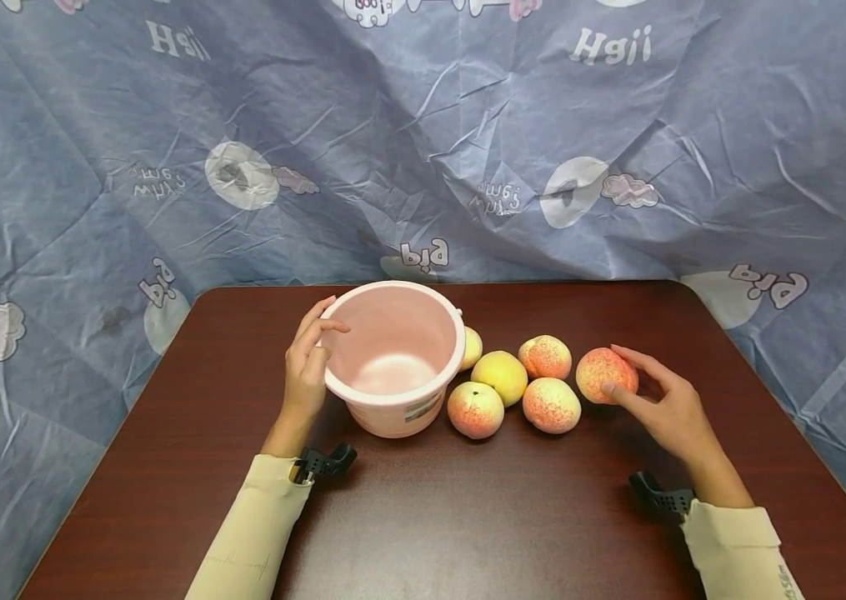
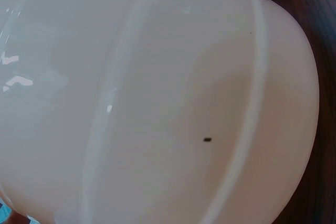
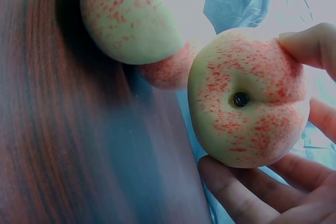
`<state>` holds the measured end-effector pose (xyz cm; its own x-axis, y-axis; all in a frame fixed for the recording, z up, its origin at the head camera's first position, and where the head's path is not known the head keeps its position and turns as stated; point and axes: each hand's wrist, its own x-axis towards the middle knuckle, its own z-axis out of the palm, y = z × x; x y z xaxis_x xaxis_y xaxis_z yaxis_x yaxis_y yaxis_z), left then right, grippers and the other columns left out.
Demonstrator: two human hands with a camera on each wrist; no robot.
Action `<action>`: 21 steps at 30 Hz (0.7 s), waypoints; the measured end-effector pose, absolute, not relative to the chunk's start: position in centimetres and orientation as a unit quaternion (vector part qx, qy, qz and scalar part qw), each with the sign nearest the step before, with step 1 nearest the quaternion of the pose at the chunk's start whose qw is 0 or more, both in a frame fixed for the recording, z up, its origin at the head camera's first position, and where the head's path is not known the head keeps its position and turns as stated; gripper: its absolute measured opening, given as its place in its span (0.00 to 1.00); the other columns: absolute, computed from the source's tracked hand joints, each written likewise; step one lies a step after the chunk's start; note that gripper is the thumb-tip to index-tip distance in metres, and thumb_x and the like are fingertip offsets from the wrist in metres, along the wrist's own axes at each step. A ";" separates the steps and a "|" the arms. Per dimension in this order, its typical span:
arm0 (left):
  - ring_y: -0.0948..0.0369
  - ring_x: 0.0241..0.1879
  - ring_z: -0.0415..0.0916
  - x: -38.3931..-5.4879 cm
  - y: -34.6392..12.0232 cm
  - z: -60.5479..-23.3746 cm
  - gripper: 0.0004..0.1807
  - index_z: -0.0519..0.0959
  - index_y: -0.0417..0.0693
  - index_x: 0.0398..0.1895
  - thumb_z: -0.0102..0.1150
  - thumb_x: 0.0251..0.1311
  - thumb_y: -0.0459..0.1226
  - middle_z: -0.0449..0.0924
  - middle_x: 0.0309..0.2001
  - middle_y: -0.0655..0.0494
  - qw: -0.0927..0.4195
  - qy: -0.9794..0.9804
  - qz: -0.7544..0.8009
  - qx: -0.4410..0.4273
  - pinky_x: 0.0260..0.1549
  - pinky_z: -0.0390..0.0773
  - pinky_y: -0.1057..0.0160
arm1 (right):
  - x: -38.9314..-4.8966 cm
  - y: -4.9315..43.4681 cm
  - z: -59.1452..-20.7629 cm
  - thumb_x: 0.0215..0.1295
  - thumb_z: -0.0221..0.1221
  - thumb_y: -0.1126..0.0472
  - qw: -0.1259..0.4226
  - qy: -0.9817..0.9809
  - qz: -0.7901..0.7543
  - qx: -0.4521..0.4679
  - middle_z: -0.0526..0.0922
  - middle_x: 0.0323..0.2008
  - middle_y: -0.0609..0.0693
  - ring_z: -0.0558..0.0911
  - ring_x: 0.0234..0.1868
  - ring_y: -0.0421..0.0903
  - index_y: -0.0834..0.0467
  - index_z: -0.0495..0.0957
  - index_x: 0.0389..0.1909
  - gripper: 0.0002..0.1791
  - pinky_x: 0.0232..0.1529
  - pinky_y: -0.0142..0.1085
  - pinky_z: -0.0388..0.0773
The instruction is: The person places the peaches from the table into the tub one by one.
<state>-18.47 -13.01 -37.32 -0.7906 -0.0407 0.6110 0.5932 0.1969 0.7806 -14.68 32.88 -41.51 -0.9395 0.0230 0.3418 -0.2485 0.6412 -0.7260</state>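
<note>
A pink plastic bucket (image 1: 392, 392) stands tilted slightly toward me on the table, and its visible inside holds nothing. My left hand (image 1: 307, 367) grips its left rim, with a finger hooked over the edge. In the left wrist view the bucket's ribbed outer wall (image 2: 157, 98) fills most of the picture. At the right, my right hand (image 1: 666, 404) holds a red-speckled peach (image 1: 604, 377) between thumb and fingers. The right wrist view shows this peach (image 3: 247, 98) with its dark stem pit facing the camera.
Between bucket and right hand lie several more fruits: a speckled peach (image 1: 476, 410), a yellow one (image 1: 500, 377), two more peaches (image 1: 552, 406) and a pale one (image 1: 472, 348) partly behind the bucket. A patterned blue cloth (image 1: 423, 150) hangs behind the dark wooden table (image 1: 498, 517).
</note>
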 end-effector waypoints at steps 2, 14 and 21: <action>0.40 0.65 0.62 -18.4 -13.0 -37.3 0.20 0.77 0.25 0.38 0.35 0.47 0.20 0.67 0.63 0.34 0.263 -0.729 -0.603 -0.188 0.60 0.59 0.49 | -14.7 32.7 -41.3 0.58 0.68 0.58 0.165 -0.890 0.420 0.061 0.77 0.58 0.52 0.77 0.44 0.29 0.49 0.73 0.64 0.31 0.41 0.19 0.72; 0.39 0.65 0.61 -18.4 -13.0 -37.2 0.20 0.77 0.24 0.38 0.34 0.46 0.20 0.67 0.63 0.34 0.265 -0.725 -0.606 -0.193 0.61 0.58 0.47 | -13.6 30.4 -38.7 0.56 0.67 0.67 0.191 -0.875 0.438 0.078 0.79 0.54 0.55 0.79 0.41 0.29 0.59 0.75 0.61 0.29 0.40 0.19 0.73; 0.38 0.64 0.61 -18.5 -13.0 -37.3 0.21 0.76 0.24 0.38 0.34 0.45 0.20 0.67 0.63 0.35 0.267 -0.720 -0.609 -0.199 0.61 0.57 0.44 | -14.0 30.4 -39.0 0.56 0.68 0.64 0.193 -0.870 0.444 0.089 0.79 0.54 0.42 0.79 0.44 0.32 0.51 0.74 0.63 0.30 0.42 0.20 0.73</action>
<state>-18.46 -13.01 -37.33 -0.7780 -0.0388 0.6271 0.6120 0.1788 0.7704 -14.01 30.40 -39.01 -0.9095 0.0165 0.4153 -0.3268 0.5890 -0.7391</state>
